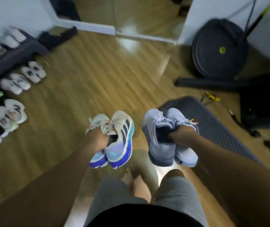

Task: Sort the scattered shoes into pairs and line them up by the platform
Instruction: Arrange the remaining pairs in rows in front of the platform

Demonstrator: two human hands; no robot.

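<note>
1. We are standing on the wooden floor (85, 76), which is spreading out far below our fingers.
2. The dark platform (8, 63) is lying well off to the left of our left fingers, up by the wall.
3. A dark mat (212, 126) is lying on the floor below and beyond our right fingers.
4. A row of shoes (15, 83) is sitting in pairs beside the platform, far to the left of our left fingers. That part is looking blurry, so we are not counting them.
5. The grey pair (162, 138) is hanging in the air from our right hand (181, 133). Its fingers are curling into the shoe openings and holding both shoes together.
6. The blue-and-white pair (122, 140) is hanging from our left hand (101, 136). Its fingers are hooking into the openings too, gripping both shoes.
7. We are guessing this is the carrying step. Two matched pairs are riding in our fingers and are not yet in the row.
8. For the next move, we are thinking of going left, lowering each pair next to the row, and only then opening our fingers.
</note>
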